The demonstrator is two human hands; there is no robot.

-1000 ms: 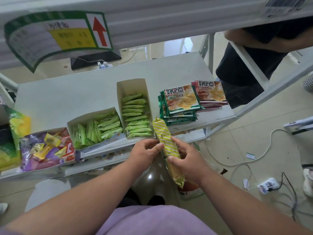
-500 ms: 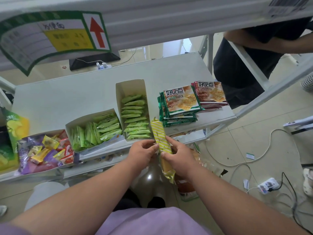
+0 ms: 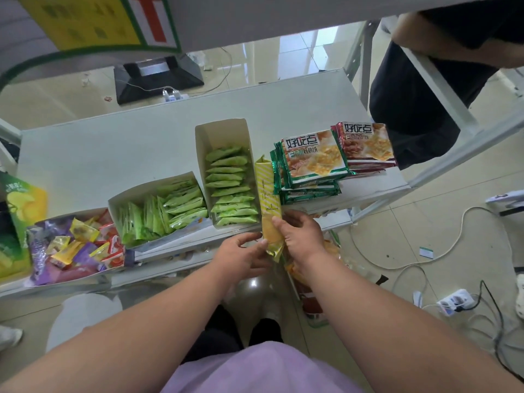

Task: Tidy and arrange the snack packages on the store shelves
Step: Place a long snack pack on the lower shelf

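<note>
A long yellow striped biscuit pack [image 3: 267, 194] lies lengthwise on the white shelf [image 3: 119, 148], in the gap between an open box of green sachets [image 3: 226, 185] and a stack of green cracker packs [image 3: 309, 163]. My right hand [image 3: 302, 235] grips the pack's near end, which overhangs the shelf edge. My left hand [image 3: 241, 255] is just left of that end, fingertips touching its lower tip. A stack of red cracker packs [image 3: 365, 148] sits at the far right.
A second angled box of green sachets [image 3: 158, 211] and a tray of mixed sweets [image 3: 71, 245] lie to the left, beside a green chip bag [image 3: 19, 211]. Another person [image 3: 425, 89] stands behind the shelf's right end. Cables and a power strip [image 3: 453, 302] lie on the floor.
The yellow pack has moved forward from in front of the shelf into the gap between the sachet box and green cracker stack. My left hand's grip on it has loosened.
</note>
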